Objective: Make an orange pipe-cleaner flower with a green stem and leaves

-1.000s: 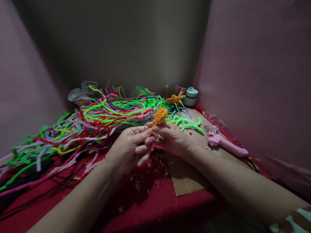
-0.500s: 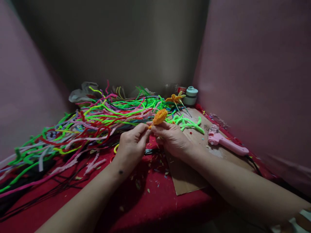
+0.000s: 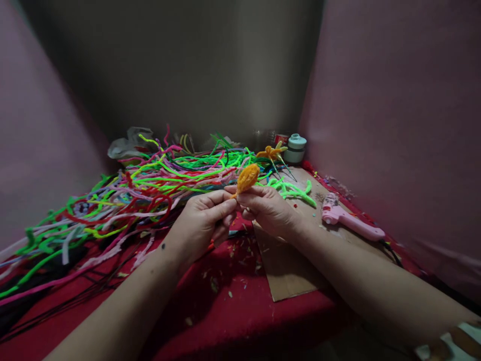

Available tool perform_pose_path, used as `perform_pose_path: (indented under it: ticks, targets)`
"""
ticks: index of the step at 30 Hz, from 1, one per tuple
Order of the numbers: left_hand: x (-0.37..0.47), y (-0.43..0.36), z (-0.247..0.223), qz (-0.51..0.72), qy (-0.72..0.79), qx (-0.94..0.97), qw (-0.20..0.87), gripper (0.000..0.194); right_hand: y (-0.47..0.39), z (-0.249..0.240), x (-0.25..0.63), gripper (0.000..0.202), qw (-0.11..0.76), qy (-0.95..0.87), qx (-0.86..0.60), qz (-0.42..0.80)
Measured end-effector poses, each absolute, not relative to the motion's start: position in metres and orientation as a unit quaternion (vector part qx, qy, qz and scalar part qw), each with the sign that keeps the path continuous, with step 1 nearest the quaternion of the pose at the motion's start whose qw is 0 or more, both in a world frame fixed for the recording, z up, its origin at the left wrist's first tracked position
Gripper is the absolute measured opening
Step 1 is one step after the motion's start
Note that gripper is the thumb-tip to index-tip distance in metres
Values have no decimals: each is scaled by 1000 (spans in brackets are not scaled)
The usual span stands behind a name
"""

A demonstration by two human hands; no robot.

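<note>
Between my two hands, an orange pipe-cleaner petal (image 3: pixel 248 178) points up and a little to the right; it is a rounded leaf shape with a narrow twisted base. My left hand (image 3: pixel 206 218) pinches that base between thumb and fingers. From the other side, my right hand (image 3: pixel 267 208) grips the petal just above the base, its fingertips touching those of my left hand. The tips of several fingers are hidden behind the petal and the hands.
A tangled heap of coloured pipe cleaners (image 3: pixel 180 173) covers the left and back. On the right, a cardboard sheet (image 3: pixel 289 273) carries green pipe cleaners (image 3: pixel 291 191) and a pink glue gun (image 3: pixel 349 220). Behind are orange-yellow flowers (image 3: pixel 271 152) and a pale green bottle (image 3: pixel 295 148).
My left hand has turned, its wrist shifting left and its thumb now stretched along the petal's base. The petal stands slightly higher and more upright. My right hand has barely moved.
</note>
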State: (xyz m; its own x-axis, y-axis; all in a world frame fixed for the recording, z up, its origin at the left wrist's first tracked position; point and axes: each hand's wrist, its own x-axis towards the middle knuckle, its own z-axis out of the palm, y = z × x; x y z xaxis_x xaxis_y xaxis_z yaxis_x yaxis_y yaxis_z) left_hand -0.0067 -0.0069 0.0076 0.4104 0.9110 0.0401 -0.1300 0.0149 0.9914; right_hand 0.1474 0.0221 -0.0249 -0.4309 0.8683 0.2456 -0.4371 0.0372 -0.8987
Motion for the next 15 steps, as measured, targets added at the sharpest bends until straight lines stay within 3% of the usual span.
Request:
perform_pose_path:
  ticks: [10,13,15]
  targets:
    - [-7,-3,3,382,280,468,746,12,20,-23,147,22,493,-523,-176,672]
    - [-5,-4,4,381,299,493,723,15,20,-27,146,21,511,-502,-206,667]
    - [-3,-5,5,384,340,561,649,17,21,-30,145,21,515,-488,-218,670]
